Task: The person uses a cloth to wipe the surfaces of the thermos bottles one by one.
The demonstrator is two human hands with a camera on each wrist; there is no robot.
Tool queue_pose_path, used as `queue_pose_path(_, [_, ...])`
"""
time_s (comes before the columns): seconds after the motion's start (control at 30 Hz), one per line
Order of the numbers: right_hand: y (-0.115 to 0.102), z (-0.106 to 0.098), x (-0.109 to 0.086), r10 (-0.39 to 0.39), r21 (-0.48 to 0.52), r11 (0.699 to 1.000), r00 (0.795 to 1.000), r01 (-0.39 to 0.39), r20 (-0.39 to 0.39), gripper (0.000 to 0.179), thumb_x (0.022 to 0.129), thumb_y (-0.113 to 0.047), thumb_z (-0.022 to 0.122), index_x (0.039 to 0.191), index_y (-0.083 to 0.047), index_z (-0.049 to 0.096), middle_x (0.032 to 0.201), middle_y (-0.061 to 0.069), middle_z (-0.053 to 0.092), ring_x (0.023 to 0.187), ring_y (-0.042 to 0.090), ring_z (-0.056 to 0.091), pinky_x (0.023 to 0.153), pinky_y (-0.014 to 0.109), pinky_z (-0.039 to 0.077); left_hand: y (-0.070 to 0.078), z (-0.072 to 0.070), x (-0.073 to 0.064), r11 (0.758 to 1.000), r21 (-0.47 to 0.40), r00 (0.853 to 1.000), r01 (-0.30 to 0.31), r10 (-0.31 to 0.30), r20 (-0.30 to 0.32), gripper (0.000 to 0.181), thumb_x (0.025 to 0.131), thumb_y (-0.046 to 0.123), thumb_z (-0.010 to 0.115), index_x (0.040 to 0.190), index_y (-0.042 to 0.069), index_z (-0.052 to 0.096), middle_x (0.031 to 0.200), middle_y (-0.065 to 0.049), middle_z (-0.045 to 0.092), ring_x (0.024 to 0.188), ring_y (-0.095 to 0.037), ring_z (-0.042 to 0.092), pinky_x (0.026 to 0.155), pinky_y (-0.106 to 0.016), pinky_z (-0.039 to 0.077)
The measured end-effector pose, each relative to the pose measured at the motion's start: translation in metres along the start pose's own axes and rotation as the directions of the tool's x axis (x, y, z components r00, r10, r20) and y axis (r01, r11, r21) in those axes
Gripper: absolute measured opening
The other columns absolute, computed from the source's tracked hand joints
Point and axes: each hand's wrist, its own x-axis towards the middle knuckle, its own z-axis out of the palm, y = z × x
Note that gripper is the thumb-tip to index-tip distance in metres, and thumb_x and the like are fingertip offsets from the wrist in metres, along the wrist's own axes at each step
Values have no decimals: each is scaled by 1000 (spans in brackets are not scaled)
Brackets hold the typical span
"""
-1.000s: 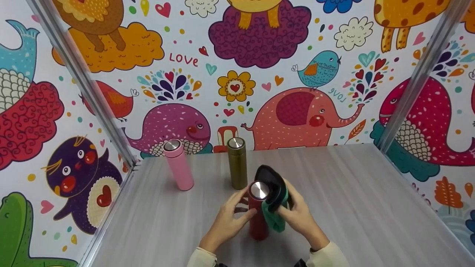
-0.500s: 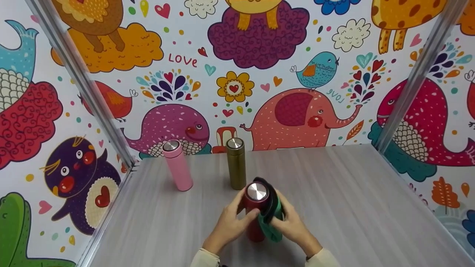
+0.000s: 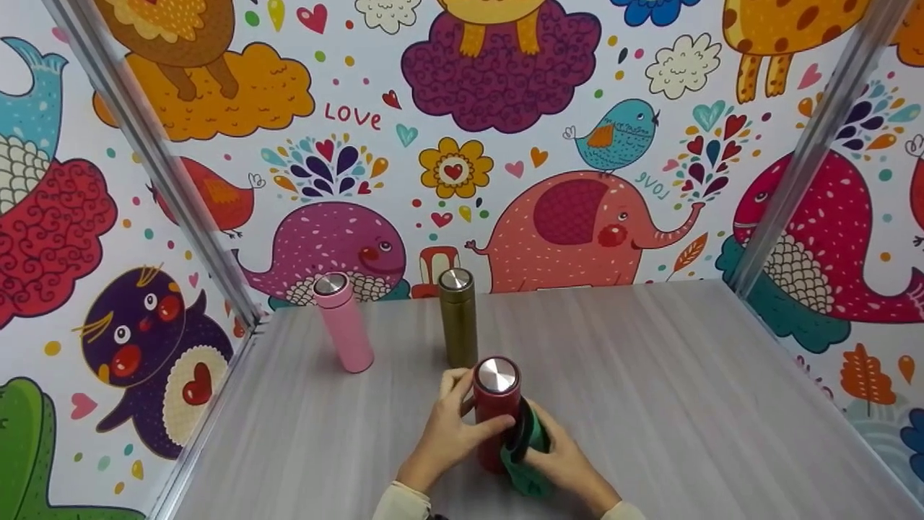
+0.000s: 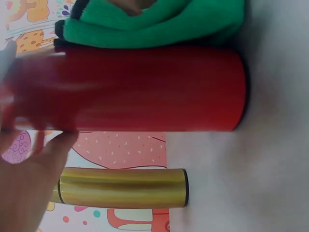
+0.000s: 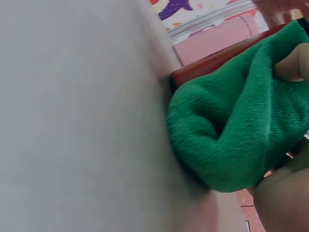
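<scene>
A red thermos bottle with a shiny steel lid stands upright near the front of the table. My left hand grips its upper body from the left, thumb across the front. A green cloth with a black edge is bunched in my right hand, which presses it against the bottle's right side. In the left wrist view, the cloth lies along the red bottle. The right wrist view shows thick folds of the cloth covering most of the bottle, low near the table.
Behind the red bottle stands an olive-green thermos, and a pink thermos is further left. The grey wood-grain table ends at a printed wall panel at the back, with metal frame posts at the corners.
My right hand has moved the cloth down along the red bottle's right side, from beside the lid to the lower body. The left hand keeps its grip.
</scene>
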Motion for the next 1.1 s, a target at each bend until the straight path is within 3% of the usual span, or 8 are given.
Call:
queue_pose_path(0.17, [-11, -5, 3, -58, 61, 996, 998, 59, -28, 69, 90, -8, 74, 151, -9, 43, 148, 12, 47, 133, 16, 44, 107, 26, 36, 0, -3, -1, 995, 72, 997, -63, 65, -31, 70, 84, 42, 80, 144, 20, 52, 122, 4, 50, 114, -15, 58, 96, -36, 53])
queue_pose_path(0.33, [-36, -13, 12, -173, 92, 980, 983, 178, -52, 72, 84, 8, 70, 150, -3, 42, 146, 15, 48, 132, 18, 46, 106, 26, 39, -4, -4, -2, 986, 57, 986, -154, 158, -59, 68, 86, 37, 80, 142, 13, 49, 130, 1, 58, 111, -15, 61, 91, -37, 55])
queue_pose_path(0.5, [-67, -23, 23, -420, 42, 904, 903, 425, -85, 71, 82, 16, 68, 147, 5, 41, 142, 20, 51, 129, 22, 50, 104, 27, 42, -6, -6, -1, 961, 56, 962, -270, 272, -31, 63, 89, 30, 78, 141, 10, 49, 135, -5, 57, 118, -22, 60, 90, -33, 55])
queue_pose_path(0.6, [-82, -27, 27, -515, 25, 855, 853, 519, -89, 72, 81, 19, 67, 147, 9, 39, 142, 23, 50, 127, 23, 51, 103, 28, 44, -7, -8, 1, 943, 114, 948, -311, 316, -31, 60, 90, 32, 77, 140, 8, 53, 133, -4, 54, 116, -20, 58, 87, -31, 56])
queue_pose_path(0.7, [-91, -29, 30, -551, 7, 833, 830, 554, -88, 73, 80, 21, 67, 147, 10, 39, 142, 26, 49, 126, 24, 52, 103, 28, 45, -8, -9, 1, 933, 127, 939, -336, 342, -27, 58, 91, 30, 76, 139, 5, 56, 127, -5, 53, 108, -18, 60, 83, -34, 58])
queue_pose_path(0.87, [-92, -28, 30, -554, -4, 831, 828, 556, -85, 75, 79, 22, 68, 146, 10, 39, 142, 27, 48, 124, 25, 53, 101, 28, 46, -8, -7, -2, 951, 46, 951, -307, 307, -15, 59, 93, 22, 74, 144, 4, 50, 130, -8, 55, 108, -19, 62, 85, -37, 58])
queue_pose_path(0.93, [-88, -26, 30, -537, -1, 842, 839, 539, -82, 75, 80, 21, 68, 147, 9, 38, 142, 27, 48, 124, 25, 53, 101, 28, 46, -8, -6, -3, 953, 21, 953, -302, 302, -24, 60, 94, 17, 73, 146, 4, 47, 132, -8, 54, 112, -21, 62, 88, -37, 56])
queue_pose_path(1.1, [-72, -19, 26, -438, 6, 898, 896, 440, -71, 75, 82, 14, 70, 150, 3, 39, 144, 20, 49, 128, 23, 50, 105, 29, 43, -7, -3, -7, 953, 1, 953, -302, 302, -33, 57, 97, 5, 64, 149, 2, 42, 143, -12, 51, 125, -26, 55, 96, -38, 51])
